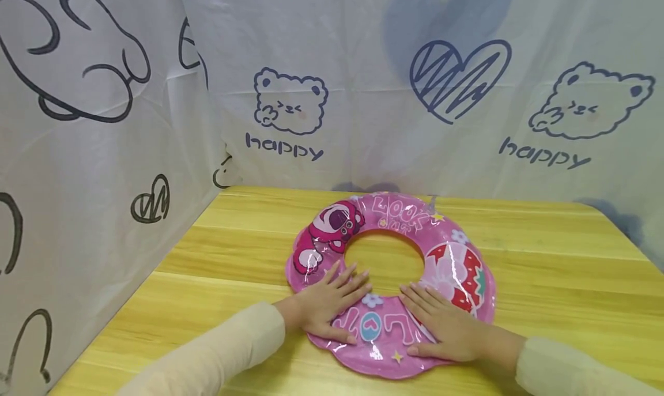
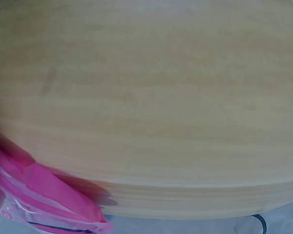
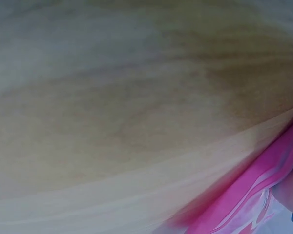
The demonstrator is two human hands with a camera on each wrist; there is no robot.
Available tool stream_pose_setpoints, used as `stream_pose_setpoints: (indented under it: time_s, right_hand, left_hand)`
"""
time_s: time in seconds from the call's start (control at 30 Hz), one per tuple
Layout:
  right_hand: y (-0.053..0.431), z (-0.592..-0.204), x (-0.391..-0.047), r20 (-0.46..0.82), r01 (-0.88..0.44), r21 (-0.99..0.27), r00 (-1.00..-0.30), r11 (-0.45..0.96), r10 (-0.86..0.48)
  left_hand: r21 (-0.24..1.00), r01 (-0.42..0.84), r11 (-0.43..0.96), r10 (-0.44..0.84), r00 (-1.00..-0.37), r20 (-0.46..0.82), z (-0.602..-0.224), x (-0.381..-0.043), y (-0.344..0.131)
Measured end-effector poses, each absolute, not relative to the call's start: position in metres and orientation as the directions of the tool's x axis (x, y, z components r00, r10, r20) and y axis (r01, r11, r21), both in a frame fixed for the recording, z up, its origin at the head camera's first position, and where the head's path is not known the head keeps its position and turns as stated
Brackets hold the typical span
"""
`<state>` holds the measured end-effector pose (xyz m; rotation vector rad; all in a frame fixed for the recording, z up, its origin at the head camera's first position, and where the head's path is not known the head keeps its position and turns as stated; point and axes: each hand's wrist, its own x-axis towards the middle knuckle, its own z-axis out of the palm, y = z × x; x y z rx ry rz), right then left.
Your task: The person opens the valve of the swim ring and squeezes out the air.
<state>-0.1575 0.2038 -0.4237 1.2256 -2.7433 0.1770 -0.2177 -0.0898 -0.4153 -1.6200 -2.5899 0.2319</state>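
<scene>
A pink inflatable swim ring lies on the table, printed with a bear, a strawberry and lettering. My left hand rests on its near left part, fingers spread and reaching toward the hole. On the near right part lies my right hand, fingers straight and thumb held out to the side. In the left wrist view the pink edge of the swim ring shows at the lower left. The right wrist view has the swim ring at the lower right, with a bit of skin beside it.
The yellow wood-grain table runs back to a white cloth with drawn bears, hearts and the word "happy". Another stretch of white cloth hangs along the left side of the table.
</scene>
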Motion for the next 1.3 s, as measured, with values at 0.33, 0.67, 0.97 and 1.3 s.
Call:
stream_pose_setpoints:
  time_s: [0.33, 0.67, 0.97, 1.3]
  right_hand:
    - [0.2034, -0.4202, -0.157, 0.132, -0.739, -0.083, -0.673, 0.668, -0.728]
    - [0.2042, -0.4223, -0.1577, 0.12, -0.736, -0.088, -0.676, 0.671, -0.727]
    - [0.2039, -0.4225, -0.1578, 0.15, -0.75, -0.049, -0.659, 0.66, -0.737]
    - [0.2025, -0.4183, -0.1584, 0.109, -0.753, -0.042, -0.656, 0.656, -0.747]
  left_hand:
    - [-0.137, 0.89, 0.434, 0.896, -0.443, -0.041, -0.4151, -0.2158, -0.0899]
    - [-0.043, 0.887, 0.46, 0.882, -0.462, -0.098, -0.4118, -0.2156, -0.0885]
    - [-0.013, 0.884, 0.468, 0.878, -0.466, -0.105, -0.4118, -0.2163, -0.0883]
    - [-0.083, 0.875, 0.476, 0.867, -0.483, -0.121, -0.4147, -0.2168, -0.0876]
